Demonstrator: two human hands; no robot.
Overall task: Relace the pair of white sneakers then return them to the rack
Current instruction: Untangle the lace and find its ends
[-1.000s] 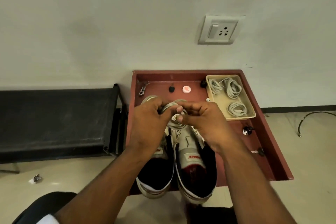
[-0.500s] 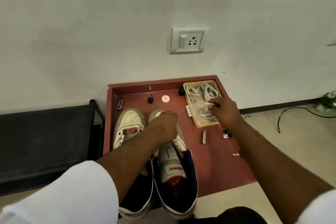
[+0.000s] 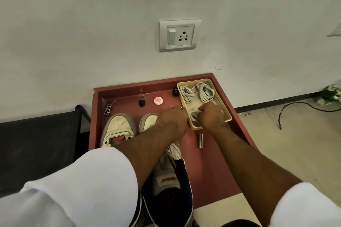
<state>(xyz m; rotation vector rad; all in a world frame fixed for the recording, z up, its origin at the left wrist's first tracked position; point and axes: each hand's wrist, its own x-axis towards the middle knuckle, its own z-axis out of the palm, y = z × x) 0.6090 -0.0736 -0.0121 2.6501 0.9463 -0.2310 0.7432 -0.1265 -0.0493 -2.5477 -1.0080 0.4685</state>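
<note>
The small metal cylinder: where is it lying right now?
In the head view the small metal cylinder lies on the red tray, right of the sneakers, just in front of the beige lace basket and below the right hand.

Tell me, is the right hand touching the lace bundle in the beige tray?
Touching. In the head view, the right hand has its fingers curled round the lace bundle at the near end of the beige tray.

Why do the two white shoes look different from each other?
The left sneaker shows its whole toe, while the right sneaker is mostly covered by the left hand and arm. The left one shows a red patch; the right one shows a grey tongue with a red logo. Both are white, unlaced where visible, toes pointing at the wall.
</note>
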